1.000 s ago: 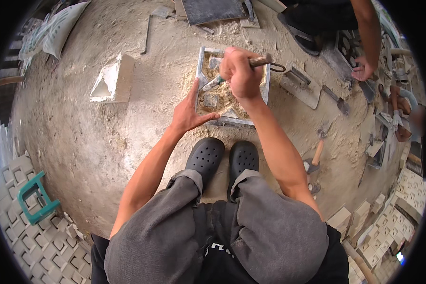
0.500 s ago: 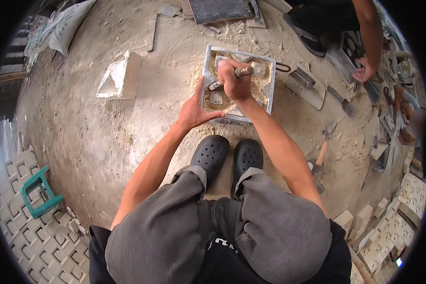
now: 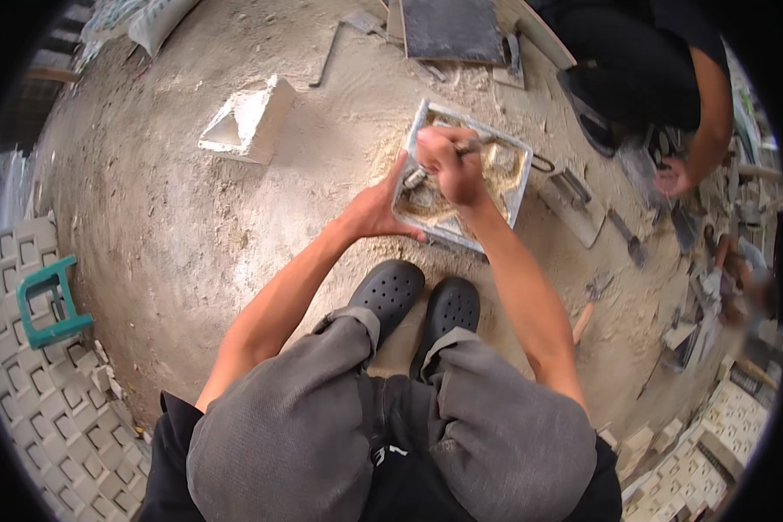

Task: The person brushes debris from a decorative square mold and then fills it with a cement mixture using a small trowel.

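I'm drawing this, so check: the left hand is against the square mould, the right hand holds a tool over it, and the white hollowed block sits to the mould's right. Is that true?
Not quite: the head view shows the white hollowed block left of the square mould, not right. The left hand is against the mould; the right hand holds a tool over it.

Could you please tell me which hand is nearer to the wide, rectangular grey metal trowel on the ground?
Right: the right hand is left of the trowel, over the square grey-edged frame; the left hand is farther left, at the frame's left side.
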